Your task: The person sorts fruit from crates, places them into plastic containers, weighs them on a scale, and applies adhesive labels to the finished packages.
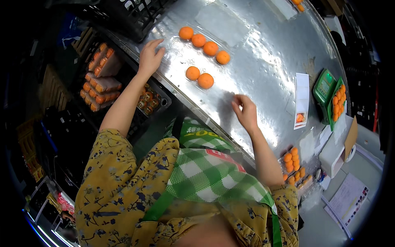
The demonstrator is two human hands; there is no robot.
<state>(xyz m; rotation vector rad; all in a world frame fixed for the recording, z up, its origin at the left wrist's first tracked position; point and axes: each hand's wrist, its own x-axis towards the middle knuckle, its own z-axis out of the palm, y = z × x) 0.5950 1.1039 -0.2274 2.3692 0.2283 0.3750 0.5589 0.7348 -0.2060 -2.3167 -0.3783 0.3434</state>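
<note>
On the shiny metal table, four oranges (pixel 210 48) form a slanting row. Two more oranges (pixel 205 80) sit closer to me. Clear plastic, apparently a tray, shows around them, its outline partly lost in the glare. My left hand (pixel 150 58) is left of the oranges, over the table's near edge. Its fingers are stretched out and hold nothing. Right of the two nearer oranges, my right hand (pixel 246 113) hovers above the metal with a shadow beside it. Its fingers are loosely bent, the thumb stands apart, and nothing shows between them.
A black crate (pixel 123 18) stands at the far left. Stacked clear packs of oranges (pixel 101 80) are lower left, beside a crate of dark-patterned fruit (pixel 149 99). To the right are a green scale (pixel 325 85) with a pack of oranges, a white paper strip (pixel 301 90) and more packed oranges (pixel 293 160).
</note>
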